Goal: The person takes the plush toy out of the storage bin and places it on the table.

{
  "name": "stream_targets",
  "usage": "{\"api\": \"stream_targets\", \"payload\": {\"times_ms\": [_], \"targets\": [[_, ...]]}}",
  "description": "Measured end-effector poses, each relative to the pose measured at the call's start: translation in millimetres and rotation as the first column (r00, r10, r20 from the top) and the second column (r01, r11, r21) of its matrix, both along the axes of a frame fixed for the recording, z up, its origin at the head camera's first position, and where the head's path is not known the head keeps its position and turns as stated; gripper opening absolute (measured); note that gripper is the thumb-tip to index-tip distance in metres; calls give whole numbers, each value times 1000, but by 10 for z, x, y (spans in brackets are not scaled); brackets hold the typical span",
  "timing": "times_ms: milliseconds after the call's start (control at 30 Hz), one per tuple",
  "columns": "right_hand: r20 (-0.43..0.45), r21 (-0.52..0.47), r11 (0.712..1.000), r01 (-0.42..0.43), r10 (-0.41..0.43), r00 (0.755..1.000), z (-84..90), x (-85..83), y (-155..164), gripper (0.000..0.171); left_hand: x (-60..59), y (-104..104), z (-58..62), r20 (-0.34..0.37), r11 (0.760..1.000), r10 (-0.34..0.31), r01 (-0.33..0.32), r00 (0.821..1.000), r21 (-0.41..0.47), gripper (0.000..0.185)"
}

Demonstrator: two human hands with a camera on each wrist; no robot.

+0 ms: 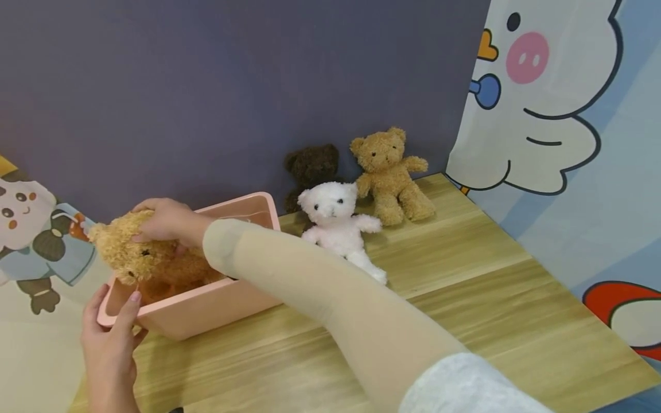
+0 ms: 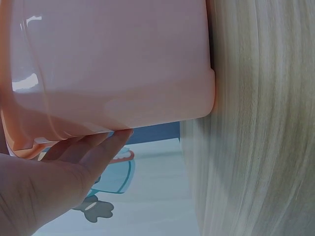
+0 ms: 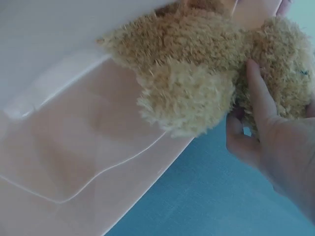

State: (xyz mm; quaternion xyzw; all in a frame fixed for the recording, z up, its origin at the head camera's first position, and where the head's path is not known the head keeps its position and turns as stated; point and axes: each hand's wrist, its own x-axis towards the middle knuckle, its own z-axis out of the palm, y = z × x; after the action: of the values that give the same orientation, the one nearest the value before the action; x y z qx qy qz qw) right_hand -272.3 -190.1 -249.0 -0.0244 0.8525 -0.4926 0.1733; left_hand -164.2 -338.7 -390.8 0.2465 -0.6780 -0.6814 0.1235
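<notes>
In the head view a pink bin [image 1: 206,310] stands at the left end of the table. My left hand [image 1: 109,338] grips its near left corner, thumb by the front rim and fingers round the end; the left wrist view shows those fingers [image 2: 93,150] against the bin's wall. My right hand [image 1: 167,221] reaches over the bin and holds a golden-brown teddy bear [image 1: 121,244] around the head and neck. The bear's head rises above the rim, while its body is partly inside the bin. In the right wrist view fingers press into the curly plush [image 3: 197,39].
Right of the bin, a white teddy bear [image 1: 335,221] leans before a dark brown bear [image 1: 312,166], which it partly hides. Another tan bear [image 1: 389,178] sits further right against the grey panel [image 1: 248,97]. Cartoon-printed walls [image 1: 563,137] flank the wooden table [image 1: 465,298].
</notes>
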Motion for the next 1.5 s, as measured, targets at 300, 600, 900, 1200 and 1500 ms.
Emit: {"api": "stream_targets", "payload": {"times_ms": [300,600,900,1200,1500], "targets": [[-118,-186,978,91,-114,986,33,37,74,49,33,7,-33,-52,999,24,-22,998,37,74],[-168,-376,919,116,-191,967,101,115,179,47,34,-26,-62,-57,999,26,-24,998,39,74],[-188,-554,823,125,-270,944,202,253,305,49,3,-61,-81,-49,999,24,-22,999,47,74],[-215,-774,620,129,-449,867,217,433,430,49,11,-61,-78,-68,998,22,-18,997,63,75],[-103,-987,159,-36,-433,895,-29,718,653,52,7,-36,-55,-25,999,10,-9,1000,42,75]]}}
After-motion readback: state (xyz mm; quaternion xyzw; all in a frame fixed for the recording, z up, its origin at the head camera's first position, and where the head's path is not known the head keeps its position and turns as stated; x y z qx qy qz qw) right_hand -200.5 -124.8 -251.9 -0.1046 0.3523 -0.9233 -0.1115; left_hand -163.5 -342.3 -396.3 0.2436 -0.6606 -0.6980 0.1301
